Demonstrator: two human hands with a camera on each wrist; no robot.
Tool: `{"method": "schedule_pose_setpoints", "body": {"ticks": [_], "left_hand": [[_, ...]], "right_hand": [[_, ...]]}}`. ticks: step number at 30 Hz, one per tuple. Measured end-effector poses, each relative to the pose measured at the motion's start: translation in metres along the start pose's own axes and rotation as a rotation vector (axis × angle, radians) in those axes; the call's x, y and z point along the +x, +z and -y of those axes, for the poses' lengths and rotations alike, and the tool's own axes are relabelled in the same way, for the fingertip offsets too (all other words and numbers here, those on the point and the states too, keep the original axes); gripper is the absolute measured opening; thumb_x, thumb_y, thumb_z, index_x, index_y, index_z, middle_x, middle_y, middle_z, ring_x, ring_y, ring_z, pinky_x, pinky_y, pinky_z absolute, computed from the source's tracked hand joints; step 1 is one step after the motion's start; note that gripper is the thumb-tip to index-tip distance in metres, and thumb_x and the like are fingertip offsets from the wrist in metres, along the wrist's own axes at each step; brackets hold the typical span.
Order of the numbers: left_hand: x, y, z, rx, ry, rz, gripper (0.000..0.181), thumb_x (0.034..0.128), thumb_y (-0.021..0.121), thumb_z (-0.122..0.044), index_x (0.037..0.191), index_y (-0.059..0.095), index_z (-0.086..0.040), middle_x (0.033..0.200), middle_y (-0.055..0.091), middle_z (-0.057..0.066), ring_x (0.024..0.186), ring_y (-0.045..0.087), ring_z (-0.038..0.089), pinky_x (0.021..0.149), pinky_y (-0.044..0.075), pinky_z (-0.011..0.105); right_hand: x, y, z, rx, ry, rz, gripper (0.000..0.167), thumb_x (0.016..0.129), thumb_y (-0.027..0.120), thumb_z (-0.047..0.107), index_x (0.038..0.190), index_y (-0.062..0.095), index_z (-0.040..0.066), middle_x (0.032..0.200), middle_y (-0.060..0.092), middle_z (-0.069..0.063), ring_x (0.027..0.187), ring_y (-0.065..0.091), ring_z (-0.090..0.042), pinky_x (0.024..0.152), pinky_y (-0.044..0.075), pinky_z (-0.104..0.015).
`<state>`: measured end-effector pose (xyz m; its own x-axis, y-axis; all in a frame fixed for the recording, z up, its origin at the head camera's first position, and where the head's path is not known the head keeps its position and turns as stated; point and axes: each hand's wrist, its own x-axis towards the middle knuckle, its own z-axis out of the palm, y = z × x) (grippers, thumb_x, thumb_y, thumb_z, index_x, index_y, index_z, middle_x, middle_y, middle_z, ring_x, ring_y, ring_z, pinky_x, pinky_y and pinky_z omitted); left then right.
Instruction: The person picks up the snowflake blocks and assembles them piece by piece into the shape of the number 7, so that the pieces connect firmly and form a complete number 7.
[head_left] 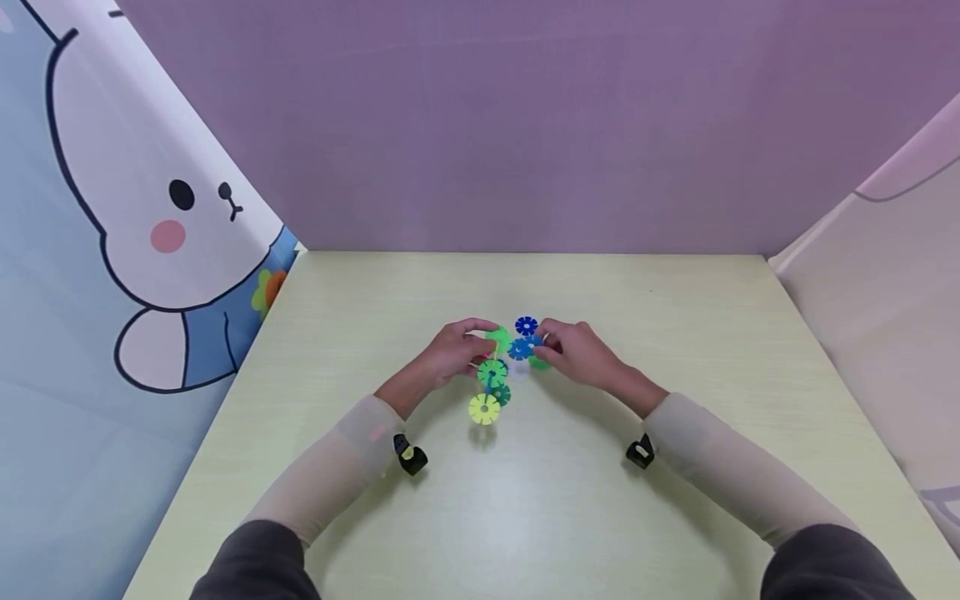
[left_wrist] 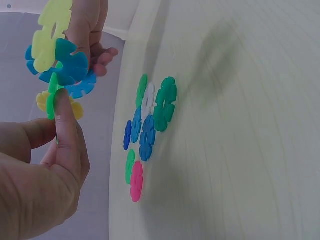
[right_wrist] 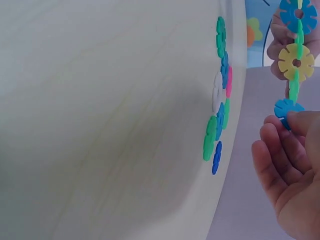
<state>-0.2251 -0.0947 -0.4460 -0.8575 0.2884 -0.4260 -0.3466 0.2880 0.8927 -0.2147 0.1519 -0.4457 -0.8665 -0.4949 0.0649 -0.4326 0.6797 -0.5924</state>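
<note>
A chain of interlocking snowflake discs is held above the table between my two hands. My left hand (head_left: 448, 353) pinches a green snowflake disc (left_wrist: 51, 102) of the chain between thumb and finger. At the chain's near end, in the head view, hangs a yellow snowflake disc (head_left: 484, 409). My right hand (head_left: 581, 357) pinches a blue snowflake disc (right_wrist: 286, 107) with thumb and forefinger, its other fingers loosely bent. That blue disc meets a green disc (right_wrist: 294, 89), which joins a yellow disc (right_wrist: 296, 62). Whether the blue disc is fully slotted in, I cannot tell.
Several loose discs lie on the table (head_left: 495, 517) beneath the hands: a dark blue one (head_left: 527, 326), a white one (right_wrist: 217, 92), a pink one (left_wrist: 136, 181), plus blue and green ones. A purple panel (head_left: 525, 125) stands along the table's back edge.
</note>
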Motion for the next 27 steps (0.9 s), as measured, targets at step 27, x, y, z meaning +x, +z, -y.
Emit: {"method": "schedule_pose_setpoints", "body": {"ticks": [27], "left_hand": [[0.01, 0.008, -0.005, -0.032, -0.005, -0.017, 0.034, 0.0987, 0.067, -0.019, 0.133, 0.065, -0.02, 0.105, 0.068, 0.008, 0.083, 0.064, 0.017, 0.066, 0.058, 0.027]], "right_hand": [[0.012, -0.003, 0.0, -0.052, -0.072, -0.038, 0.011, 0.096, 0.071, 0.016, 0.105, 0.068, 0.01, 0.08, 0.07, -0.001, 0.064, 0.056, -0.008, 0.06, 0.05, -0.023]]}}
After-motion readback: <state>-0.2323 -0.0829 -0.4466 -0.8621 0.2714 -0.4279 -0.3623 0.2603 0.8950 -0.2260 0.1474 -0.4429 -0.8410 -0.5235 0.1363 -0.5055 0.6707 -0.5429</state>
